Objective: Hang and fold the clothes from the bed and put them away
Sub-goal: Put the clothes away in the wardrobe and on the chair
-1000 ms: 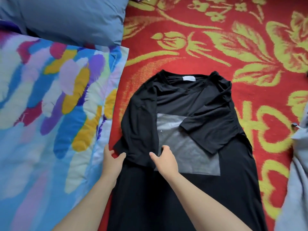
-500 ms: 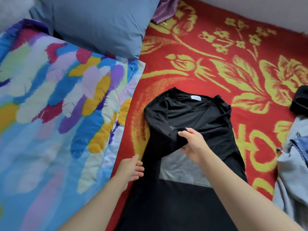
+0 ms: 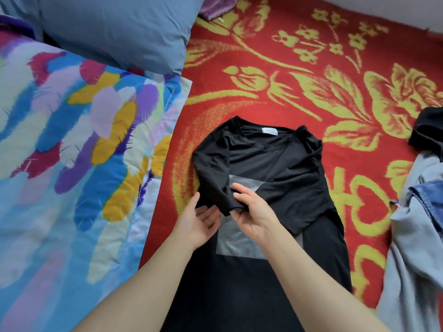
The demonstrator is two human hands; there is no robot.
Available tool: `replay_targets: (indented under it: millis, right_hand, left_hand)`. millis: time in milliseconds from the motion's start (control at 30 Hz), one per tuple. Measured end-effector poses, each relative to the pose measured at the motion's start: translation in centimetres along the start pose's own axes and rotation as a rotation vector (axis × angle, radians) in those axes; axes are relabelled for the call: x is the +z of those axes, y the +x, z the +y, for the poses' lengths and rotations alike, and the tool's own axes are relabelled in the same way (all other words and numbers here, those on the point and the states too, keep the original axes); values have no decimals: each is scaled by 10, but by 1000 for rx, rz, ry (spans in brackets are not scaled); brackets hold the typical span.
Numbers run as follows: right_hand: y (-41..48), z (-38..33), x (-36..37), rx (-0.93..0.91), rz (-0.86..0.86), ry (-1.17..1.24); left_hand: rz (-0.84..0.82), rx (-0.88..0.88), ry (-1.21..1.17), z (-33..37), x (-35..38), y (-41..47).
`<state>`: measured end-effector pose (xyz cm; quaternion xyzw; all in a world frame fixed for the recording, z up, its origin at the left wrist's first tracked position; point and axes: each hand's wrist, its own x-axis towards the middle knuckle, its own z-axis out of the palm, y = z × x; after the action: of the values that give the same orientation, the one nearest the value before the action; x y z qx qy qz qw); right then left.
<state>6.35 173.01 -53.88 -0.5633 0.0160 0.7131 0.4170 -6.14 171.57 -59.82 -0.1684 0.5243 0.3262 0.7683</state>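
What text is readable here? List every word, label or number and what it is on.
No text can be read.
White neck label on the black T-shirt: too small to tell any text.
Grey square print on it: no letters visible.

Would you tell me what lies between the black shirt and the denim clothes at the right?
In the head view, only a bare strip of the red-and-yellow blanket separates the shirt from the denim clothes.
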Motion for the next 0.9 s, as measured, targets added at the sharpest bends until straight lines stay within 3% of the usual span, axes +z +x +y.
replay_targets:
  millis: [100, 233, 300, 400, 433, 500, 567, 633, 700, 800, 900]
  right_hand:
    - [-2, -1, 1, 24, -89, 6]
    - [-2, -3, -3, 76, -153, 69]
    - [-1, -2, -7, 83, -156, 147]
    - [4, 2, -18, 92, -130, 137]
    - [6, 4, -22, 101, -121, 111]
    - [12, 8, -29, 136, -85, 117]
    - [16, 9, -36, 158, 22, 131]
    - [20, 10, -53, 164, 180, 51]
    - [23, 9, -75, 169, 304, -121]
    - [27, 1, -98, 127, 413, -326]
    - [35, -8, -100, 79, 488, -399]
  left_hand:
    - [58, -62, 214, 8, 6, 4]
    - [257, 60, 90, 23, 14, 5]
    - [395, 276, 26, 39, 19, -1]
    - [577, 861, 185, 61, 45, -24]
    - [480, 1053, 267, 63, 63, -34]
    - [38, 1227, 444, 52, 103, -50]
    - [-404, 1016, 686, 32, 131, -58]
    - [-582, 765, 869, 16, 137, -53]
    - [-475, 669, 980, 6, 122, -37]
    - [50, 674, 1326, 4, 80, -9]
    - [452, 492, 1840, 1, 33, 12]
